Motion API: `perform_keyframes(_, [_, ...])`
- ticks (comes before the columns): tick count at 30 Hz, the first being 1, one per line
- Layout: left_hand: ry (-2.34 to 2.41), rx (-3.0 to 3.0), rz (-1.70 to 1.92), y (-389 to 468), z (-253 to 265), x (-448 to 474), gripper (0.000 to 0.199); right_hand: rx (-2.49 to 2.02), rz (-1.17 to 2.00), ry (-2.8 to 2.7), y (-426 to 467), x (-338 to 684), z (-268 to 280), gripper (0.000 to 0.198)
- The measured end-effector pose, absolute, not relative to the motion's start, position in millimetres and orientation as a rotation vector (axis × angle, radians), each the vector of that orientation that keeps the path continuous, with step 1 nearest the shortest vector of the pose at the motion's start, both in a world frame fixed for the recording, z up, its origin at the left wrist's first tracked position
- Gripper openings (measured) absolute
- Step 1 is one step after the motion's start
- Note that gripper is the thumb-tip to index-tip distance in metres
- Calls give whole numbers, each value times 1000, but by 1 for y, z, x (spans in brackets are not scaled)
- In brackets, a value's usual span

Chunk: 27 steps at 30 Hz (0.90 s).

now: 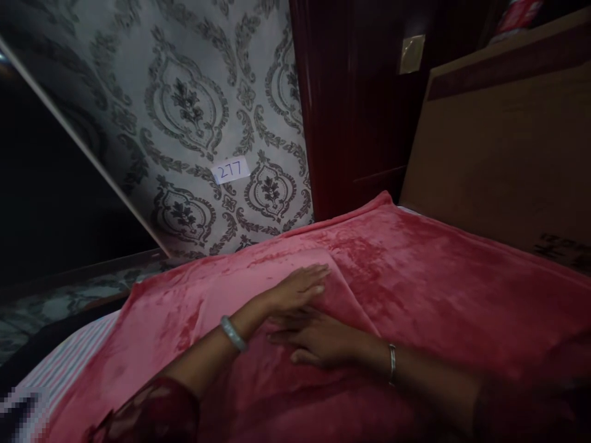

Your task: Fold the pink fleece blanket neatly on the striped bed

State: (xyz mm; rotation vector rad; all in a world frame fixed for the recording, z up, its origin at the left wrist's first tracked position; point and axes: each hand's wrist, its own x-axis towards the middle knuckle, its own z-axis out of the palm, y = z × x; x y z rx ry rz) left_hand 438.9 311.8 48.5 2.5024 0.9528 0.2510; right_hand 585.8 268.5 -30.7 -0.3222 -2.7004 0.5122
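A plush pink-red blanket (415, 264) lies spread out in front of me, with a folded layer of it (277, 264) under my hands. My left hand (298, 290) rests flat on this layer, fingers stretched toward the right, a pale bangle on the wrist. Just below it, my right hand (318, 338) lies on the cloth with its fingers pointing left and a thin silver bracelet on the wrist. The two hands are close together and overlap in view near the left palm. Neither holds anything that I can see.
Patterned wallpaper (198, 111) with a paper label (230, 170) reading 277 rises behind. A dark red door or panel (351, 123) stands beside it. To the right leans a large cardboard box (503, 141). Striped cloth (78, 351) shows at lower left, below a dark screen-like panel (55, 172).
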Motion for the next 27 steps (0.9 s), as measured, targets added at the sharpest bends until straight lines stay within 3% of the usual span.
perform_keyframes(5, [771, 2743, -65, 358, 1, 461, 63, -292, 601, -2678, 269, 588, -28, 57])
perform_keyframes(13, [899, 2808, -41, 428, -16, 445, 70, -312, 706, -2694, 271, 595, -17, 57])
perform_keyframes(20, [846, 2601, 191, 456, -20, 434, 71, -320, 704, -2709, 271, 594, -19, 56])
perform_keyframes(27, [1038, 2596, 109, 488, -38, 417, 65, -303, 694, -2722, 274, 593, -20, 53])
